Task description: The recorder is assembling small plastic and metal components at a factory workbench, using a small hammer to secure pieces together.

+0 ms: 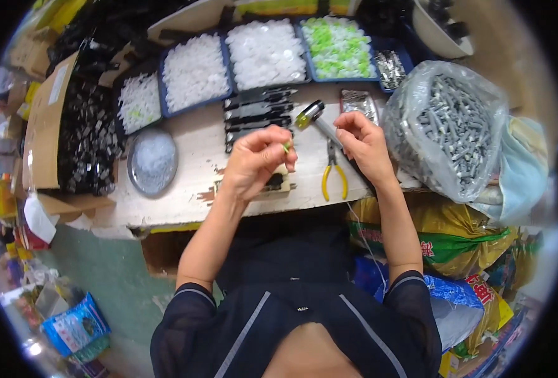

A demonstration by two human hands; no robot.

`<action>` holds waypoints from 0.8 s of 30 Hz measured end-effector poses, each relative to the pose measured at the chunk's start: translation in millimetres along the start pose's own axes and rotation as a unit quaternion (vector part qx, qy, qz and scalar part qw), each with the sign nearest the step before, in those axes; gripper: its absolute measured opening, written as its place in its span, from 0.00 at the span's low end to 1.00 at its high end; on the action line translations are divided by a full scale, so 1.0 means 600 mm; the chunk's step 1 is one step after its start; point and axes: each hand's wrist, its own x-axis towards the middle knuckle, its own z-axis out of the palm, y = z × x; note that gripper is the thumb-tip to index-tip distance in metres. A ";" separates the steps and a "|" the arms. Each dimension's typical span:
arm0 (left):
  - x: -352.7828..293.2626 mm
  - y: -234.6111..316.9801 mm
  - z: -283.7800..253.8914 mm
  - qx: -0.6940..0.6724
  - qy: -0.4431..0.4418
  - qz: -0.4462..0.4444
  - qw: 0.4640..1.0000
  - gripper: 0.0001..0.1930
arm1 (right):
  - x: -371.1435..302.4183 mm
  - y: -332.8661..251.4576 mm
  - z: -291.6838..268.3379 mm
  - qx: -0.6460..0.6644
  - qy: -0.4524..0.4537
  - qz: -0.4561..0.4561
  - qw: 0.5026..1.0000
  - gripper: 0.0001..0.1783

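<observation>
My left hand (257,157) is raised over the front of the workbench, thumb and fingers pinched on a small green plastic piece (286,147). To its right is my right hand (364,143), fingertips drawn together; whatever may be between them is too small to make out. Partly hidden beneath the left hand sits a small wooden block (282,184) with something dark on it. Several black elongated parts (257,113) lie in a row beyond the left hand. A hammer (310,114) with a yellowish clear face lies between the hands, and yellow-handled pliers (334,181) rest below it.
Trays of white pieces (197,72) and green pieces (337,47) line the back. A round metal dish (153,162) and a carton of black parts (90,126) stand left. On the right is a clear bag of grey cylindrical parts (458,126). Sacks (442,233) lie below the bench edge.
</observation>
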 end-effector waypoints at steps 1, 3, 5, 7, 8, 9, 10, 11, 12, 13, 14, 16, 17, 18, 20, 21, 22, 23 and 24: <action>-0.023 -0.010 -0.006 -0.019 0.012 -0.003 1.000 0.07 | -0.011 -0.020 0.018 0.060 -0.039 0.029 0.997 0.04; -0.062 -0.025 -0.012 -0.053 0.031 0.015 0.998 0.07 | -0.019 -0.022 0.056 0.145 -0.118 0.030 0.982 0.04; -0.089 -0.033 -0.018 -0.065 0.035 0.033 0.997 0.07 | -0.028 -0.023 0.092 0.220 -0.169 0.045 0.960 0.05; -0.110 -0.034 -0.018 -0.071 0.054 0.043 0.995 0.07 | -0.036 -0.021 0.119 0.252 -0.200 0.068 0.944 0.06; -0.119 -0.034 -0.018 -0.072 0.060 0.046 0.995 0.07 | -0.039 -0.015 0.130 0.257 -0.210 0.079 0.940 0.07; -0.125 -0.033 -0.018 -0.070 0.066 0.055 0.994 0.06 | -0.042 -0.011 0.140 0.257 -0.214 0.079 0.939 0.07; -0.131 -0.031 -0.020 -0.071 0.068 0.058 0.994 0.06 | -0.046 -0.006 0.148 0.270 -0.213 0.089 0.935 0.07; -0.137 -0.029 -0.022 -0.070 0.069 0.065 0.993 0.06 | -0.049 -0.004 0.154 0.283 -0.212 0.099 0.930 0.07; -0.140 -0.028 -0.023 -0.070 0.070 0.071 0.993 0.06 | -0.051 -0.005 0.159 0.285 -0.217 0.104 0.928 0.08; -0.143 -0.027 -0.023 -0.072 0.070 0.072 0.992 0.06 | -0.054 -0.006 0.163 0.283 -0.218 0.105 0.928 0.08; -0.145 -0.025 -0.023 -0.064 0.076 0.082 0.992 0.06 | -0.057 -0.007 0.166 0.289 -0.227 0.113 0.923 0.07; -0.147 -0.024 -0.023 -0.057 0.082 0.093 0.991 0.06 | -0.060 -0.009 0.171 0.293 -0.237 0.122 0.918 0.07; -0.148 -0.022 -0.023 -0.043 0.082 0.101 0.991 0.05 | -0.060 -0.010 0.172 0.295 -0.237 0.124 0.917 0.07; -0.149 -0.022 -0.024 -0.030 0.081 0.109 0.990 0.05 | -0.060 -0.011 0.173 0.298 -0.236 0.127 0.916 0.07; -0.151 -0.021 -0.022 -0.007 0.089 0.117 0.989 0.05 | -0.059 -0.008 0.172 0.296 -0.236 0.138 0.915 0.07; -0.151 -0.021 -0.022 0.017 0.097 0.124 0.987 0.05 | -0.059 -0.006 0.171 0.295 -0.236 0.149 0.914 0.07; -0.151 -0.021 -0.022 0.017 0.096 0.124 0.988 0.05 | -0.058 -0.005 0.170 0.295 -0.236 0.149 0.914 0.07; -0.151 -0.022 -0.022 0.022 0.096 0.127 0.987 0.05 | -0.058 -0.003 0.169 0.292 -0.237 0.154 0.914 0.07; -0.151 -0.022 -0.023 0.028 0.097 0.129 0.987 0.04 | -0.057 -0.002 0.169 0.289 -0.238 0.160 0.913 0.07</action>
